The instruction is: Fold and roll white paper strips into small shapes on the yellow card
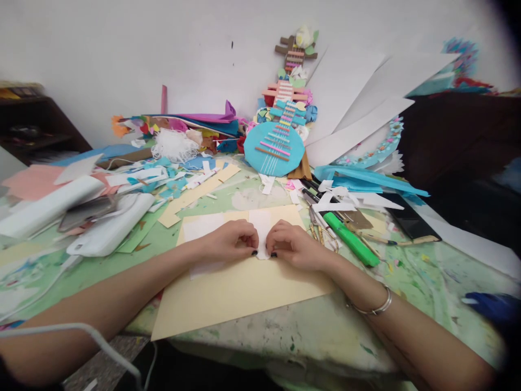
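A small white paper strip [259, 221] stands out between my two hands, over a pale yellow sheet [240, 304]. My left hand [230, 243] has its fingers curled and pinched at the strip's left edge. At the opposite edge, my right hand [295, 247] is closed in the same way, thumb and fingertips together. Both hands rest low over the yellow sheet. A larger piece of white paper [201, 225] lies on that sheet, partly covered by my left hand and wrist. The fingers hide parts of the strip's sides.
Scissors [319, 231] and a green cutter-like tool [350, 239] lie right of the sheet, with a dark phone [411, 220] beyond. Leftward sit a white power bank [109, 231] with its cable and paper scraps. A blue paper instrument [274, 149] leans against the wall.
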`<state>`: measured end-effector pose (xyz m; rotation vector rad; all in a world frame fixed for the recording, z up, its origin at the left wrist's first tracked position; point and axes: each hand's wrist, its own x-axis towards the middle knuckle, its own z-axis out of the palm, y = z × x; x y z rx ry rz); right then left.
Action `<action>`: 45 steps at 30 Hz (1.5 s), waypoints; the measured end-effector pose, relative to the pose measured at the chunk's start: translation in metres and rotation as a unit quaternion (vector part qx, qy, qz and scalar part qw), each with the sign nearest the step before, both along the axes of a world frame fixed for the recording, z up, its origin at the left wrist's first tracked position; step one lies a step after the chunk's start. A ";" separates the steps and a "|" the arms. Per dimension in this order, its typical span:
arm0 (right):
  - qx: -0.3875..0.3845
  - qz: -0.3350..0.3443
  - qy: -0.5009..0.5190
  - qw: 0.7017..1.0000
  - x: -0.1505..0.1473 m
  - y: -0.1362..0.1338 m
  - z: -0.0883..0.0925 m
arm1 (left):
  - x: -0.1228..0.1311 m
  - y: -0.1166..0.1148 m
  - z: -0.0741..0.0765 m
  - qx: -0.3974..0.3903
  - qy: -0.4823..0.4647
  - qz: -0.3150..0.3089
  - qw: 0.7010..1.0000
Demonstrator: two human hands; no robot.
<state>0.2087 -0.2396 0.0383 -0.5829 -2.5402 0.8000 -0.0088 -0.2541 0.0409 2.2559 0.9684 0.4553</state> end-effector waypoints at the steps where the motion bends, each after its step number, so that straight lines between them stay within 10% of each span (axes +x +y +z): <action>1: 0.000 0.001 -0.001 1.000 0.000 0.000 0.000 | 0.000 0.000 0.000 -0.006 0.003 0.009 1.000; 45: 0.034 0.017 -0.010 0.999 0.003 0.003 -0.011 | 0.006 -0.004 0.003 -0.075 0.064 0.114 0.989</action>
